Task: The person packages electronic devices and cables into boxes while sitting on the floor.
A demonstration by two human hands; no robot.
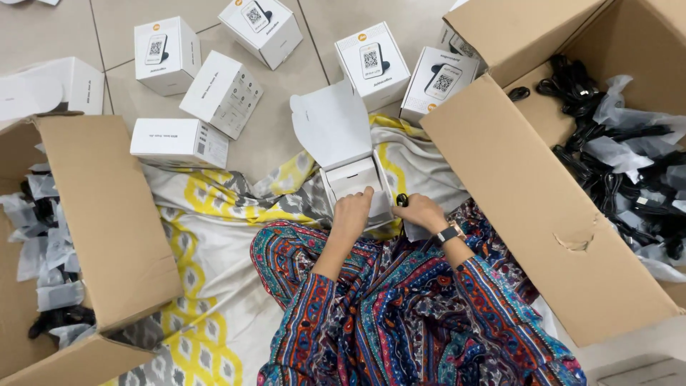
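A small white carton (351, 179) stands open in front of my lap, its lid flap (331, 121) raised toward the far side. My left hand (351, 211) rests on the carton's near edge, fingers curled over it. Just to the right, my right hand (421, 212), with a watch on its wrist, pinches a small black object (402, 199) beside the carton's right wall. My patterned sleeves fill the lower middle of the view.
Several closed white cartons (223, 91) lie on the tiled floor beyond. A large cardboard box (543, 207) of black cables in plastic bags stands at right. Another cardboard box (107, 214) with bagged items sits at left. A yellow and grey cloth (214, 236) covers the floor.
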